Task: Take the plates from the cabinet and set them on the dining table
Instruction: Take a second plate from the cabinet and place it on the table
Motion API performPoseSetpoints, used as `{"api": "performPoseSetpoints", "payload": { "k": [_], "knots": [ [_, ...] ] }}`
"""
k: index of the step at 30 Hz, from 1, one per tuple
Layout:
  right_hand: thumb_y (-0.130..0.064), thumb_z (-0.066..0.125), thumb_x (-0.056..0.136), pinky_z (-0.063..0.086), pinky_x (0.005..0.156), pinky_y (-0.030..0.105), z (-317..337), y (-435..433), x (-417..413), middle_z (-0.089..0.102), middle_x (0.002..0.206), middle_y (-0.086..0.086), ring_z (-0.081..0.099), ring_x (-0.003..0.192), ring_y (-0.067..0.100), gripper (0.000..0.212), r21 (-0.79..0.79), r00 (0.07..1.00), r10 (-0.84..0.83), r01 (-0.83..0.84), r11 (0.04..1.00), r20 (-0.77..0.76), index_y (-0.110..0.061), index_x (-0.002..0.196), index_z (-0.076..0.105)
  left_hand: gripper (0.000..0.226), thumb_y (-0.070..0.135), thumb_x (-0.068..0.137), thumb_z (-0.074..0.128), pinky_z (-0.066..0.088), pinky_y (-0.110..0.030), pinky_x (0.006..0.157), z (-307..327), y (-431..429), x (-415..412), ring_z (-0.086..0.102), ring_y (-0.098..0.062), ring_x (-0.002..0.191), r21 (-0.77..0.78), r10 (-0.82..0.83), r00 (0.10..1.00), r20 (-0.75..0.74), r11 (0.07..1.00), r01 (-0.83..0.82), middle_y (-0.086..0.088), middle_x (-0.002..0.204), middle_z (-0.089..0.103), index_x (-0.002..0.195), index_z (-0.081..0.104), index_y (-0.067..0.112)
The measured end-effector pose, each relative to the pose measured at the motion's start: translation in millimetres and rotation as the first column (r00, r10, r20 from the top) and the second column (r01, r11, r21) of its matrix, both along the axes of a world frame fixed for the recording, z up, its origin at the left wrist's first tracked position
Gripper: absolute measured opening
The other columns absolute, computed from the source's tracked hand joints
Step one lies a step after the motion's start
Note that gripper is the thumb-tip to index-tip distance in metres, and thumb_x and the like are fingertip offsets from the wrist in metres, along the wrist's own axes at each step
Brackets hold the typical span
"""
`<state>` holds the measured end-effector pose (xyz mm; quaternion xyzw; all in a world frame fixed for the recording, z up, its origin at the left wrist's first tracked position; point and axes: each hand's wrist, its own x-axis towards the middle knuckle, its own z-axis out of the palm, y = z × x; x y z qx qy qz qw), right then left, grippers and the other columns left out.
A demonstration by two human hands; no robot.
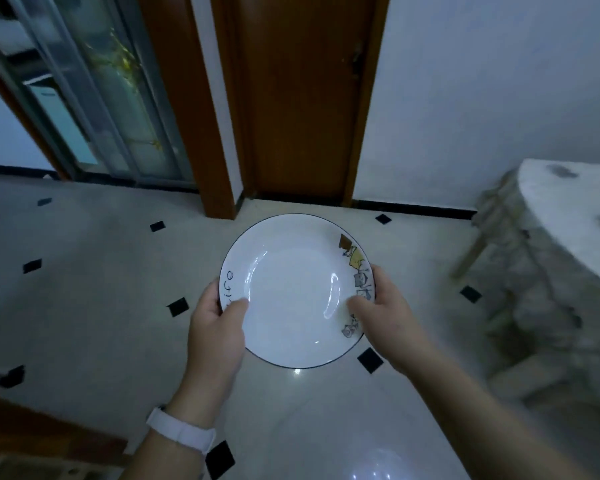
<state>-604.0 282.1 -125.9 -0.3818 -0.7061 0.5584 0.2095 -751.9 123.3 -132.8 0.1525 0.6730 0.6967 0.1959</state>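
A white plate [291, 285] with a thin dark rim, cartoon figures on its right side and lettering on its left, is held level over the floor at the centre of view. My left hand [219, 327] grips its left edge, thumb on top of the rim. My right hand [385, 310] grips its right edge, thumb lying over the cartoon figures. The dining table [575, 216], under a pale mottled cloth, stands at the right edge of view, apart from the plate. No cabinet is visible.
A closed brown wooden door [302, 98] stands straight ahead, with a glass sliding door [84, 91] to its left. Wooden chair legs [478, 240] show beside the table. The tiled floor [101, 299] has small black diamond insets. A wooden edge [32, 431] sits at the bottom left.
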Motion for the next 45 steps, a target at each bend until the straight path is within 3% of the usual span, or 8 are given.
{"api": "performPoseSetpoints", "payload": {
  "k": [7,10,18,22,30,38,45],
  "knots": [
    [-0.019,0.048,0.071,0.058,0.067,0.038,-3,47,24,0.069,0.086,-0.013,0.067,0.078,0.012,0.038,0.001,0.975,-0.223,0.223,0.975,0.003,-0.046,0.096,0.056,0.037,0.018,0.073,0.054,0.054,-0.033,0.072,-6,80,-6,0.071,-0.011,0.085,0.028,-0.201,0.979,0.036,0.979,0.2,0.011,0.096,0.076,0.099,0.071,0.039],
    [-0.018,0.048,0.071,0.058,0.066,0.036,-8,66,14,0.069,0.087,-0.013,0.068,0.079,0.013,0.039,0.011,0.956,-0.293,0.293,0.956,0.016,-0.048,0.094,0.057,0.038,0.018,0.073,0.054,0.056,-0.04,0.079,-13,110,-24,0.071,-0.018,0.091,0.018,-0.274,0.96,0.051,0.962,0.274,0.009,0.099,0.076,0.102,0.071,0.036],
    [-0.01,0.046,0.077,0.048,0.054,0.017,2,121,-51,0.067,0.081,-0.021,0.063,0.068,-0.002,0.043,0.007,0.894,-0.447,0.447,0.894,-0.007,-0.049,0.094,0.055,0.038,0.018,0.073,0.052,0.055,-0.033,0.068,-11,208,-107,0.069,-0.013,0.08,0.02,-0.453,0.891,0.021,0.891,0.453,0.008,0.093,0.076,0.1,0.071,0.036],
    [-0.011,0.048,0.077,0.056,0.065,0.028,10,145,-78,0.067,0.084,-0.017,0.064,0.079,0.005,0.04,0.051,0.838,-0.546,0.545,0.837,0.001,-0.047,0.093,0.056,0.039,0.016,0.073,0.052,0.054,-0.023,0.06,-3,254,-143,0.07,-0.009,0.079,0.052,-0.552,0.833,0.026,0.833,0.551,0.01,0.093,0.076,0.1,0.071,0.038],
    [-0.011,0.048,0.077,0.059,0.07,0.037,12,166,-79,0.069,0.09,-0.015,0.067,0.084,0.01,0.043,0.079,0.676,-0.736,0.734,0.675,0.003,-0.048,0.097,0.055,0.038,0.018,0.074,0.052,0.052,-0.025,0.064,-5,327,-149,0.071,-0.007,0.082,0.083,-0.736,0.675,0.052,0.677,0.731,0.012,0.095,0.076,0.097,0.071,0.041],
    [-0.014,0.048,0.072,0.057,0.066,0.033,9,208,-59,0.07,0.086,-0.014,0.066,0.078,0.007,0.036,0.095,0.589,-0.807,0.802,0.59,0.039,-0.042,0.092,0.058,0.038,0.018,0.073,0.052,0.051,-0.031,0.07,-13,390,-128,0.071,-0.012,0.087,0.068,-0.811,0.577,0.095,0.584,0.809,0.01,0.095,0.076,0.096,0.071,0.041],
    [-0.017,0.048,0.07,0.054,0.059,0.027,-3,292,-43,0.069,0.087,-0.017,0.065,0.076,0.003,0.038,0.061,0.578,-0.816,0.814,0.577,0.008,-0.044,0.095,0.058,0.043,0.015,0.073,0.051,0.052,-0.022,0.065,-13,477,-115,0.071,-0.007,0.085,0.027,-0.836,0.547,0.043,0.548,0.836,0.012,0.097,0.076,0.104,0.07,0.039]
  ]
}}
